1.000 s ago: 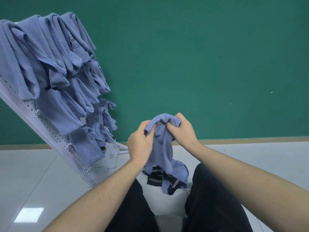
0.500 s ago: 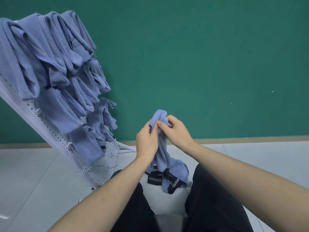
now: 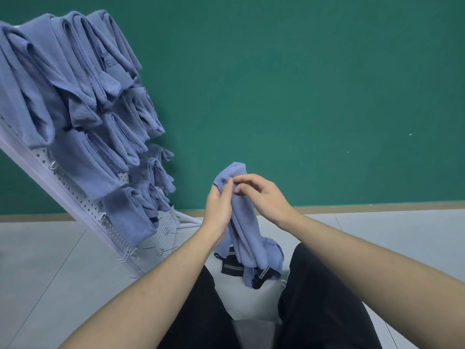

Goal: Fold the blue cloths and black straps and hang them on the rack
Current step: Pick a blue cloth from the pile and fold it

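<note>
Broadly, a green wall [image 3: 302, 84] fills the background beyond the grip, meeting a pale tiled floor [image 3: 45, 260] along a tan baseboard strip [image 3: 377, 207]. Up and to the left of the grip, a white perforated rack [image 3: 83, 210] leans at a tilt, its hooks loaded with many folded blue cloths [image 3: 75, 96] hanging in overlapping rows; a few bare metal hooks [image 3: 130, 253] show at its lower end. Below the grip, the person's legs in black trousers [image 3: 322, 298] frame a patch of floor.

At the centre, one blue cloth [image 3: 245, 230] is held upright as a narrow bunched length. The left hand [image 3: 217, 210] grasps its upper part, fingers curled round the fabric with the thumb pressing near the top edge. The right hand [image 3: 264, 197] is just beside it on the other side, fingertips pinching the cloth close to the left thumb. A rounded fold of cloth rises above both hands. Beneath the grip the cloth hangs down between the knees, and a black strap [image 3: 232, 267] with pale stripes lies tangled at its lower end, partly covered by the fabric.
</note>
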